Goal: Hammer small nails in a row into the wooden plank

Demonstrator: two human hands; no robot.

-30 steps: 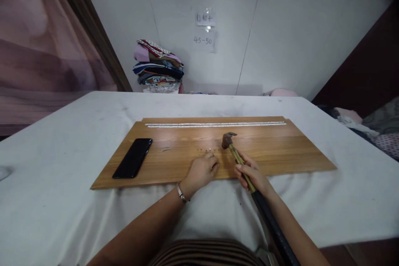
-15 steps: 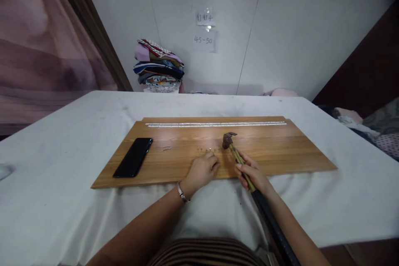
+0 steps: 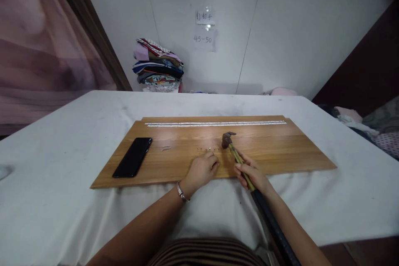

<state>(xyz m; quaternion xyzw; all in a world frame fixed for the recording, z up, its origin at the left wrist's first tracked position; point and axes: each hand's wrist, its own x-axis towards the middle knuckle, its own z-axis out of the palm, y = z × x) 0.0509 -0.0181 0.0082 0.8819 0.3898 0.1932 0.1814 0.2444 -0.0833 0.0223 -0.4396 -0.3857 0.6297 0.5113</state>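
Observation:
My right hand (image 3: 254, 176) is wrapped around the yellow part of a claw hammer's (image 3: 239, 162) handle; the black grip runs back along my forearm. The rusty head is tilted just above the wooden board (image 3: 280, 153), right of a short row of small nail heads (image 3: 205, 149). My left hand (image 3: 203, 169) rests on the board just in front of that row, fingers curled together. What they pinch, if anything, is hidden. Several loose nails (image 3: 166, 148) lie on the board left of my left hand.
A black phone (image 3: 133, 158) lies on the board's left end. Two white measuring strips (image 3: 215, 124) run along its far side. The board sits on a white-covered table (image 3: 56, 153). Folded clothes (image 3: 158, 66) are stacked by the wall behind.
The hammer head has shifted very slightly left. My left hand stays in the same place on the board.

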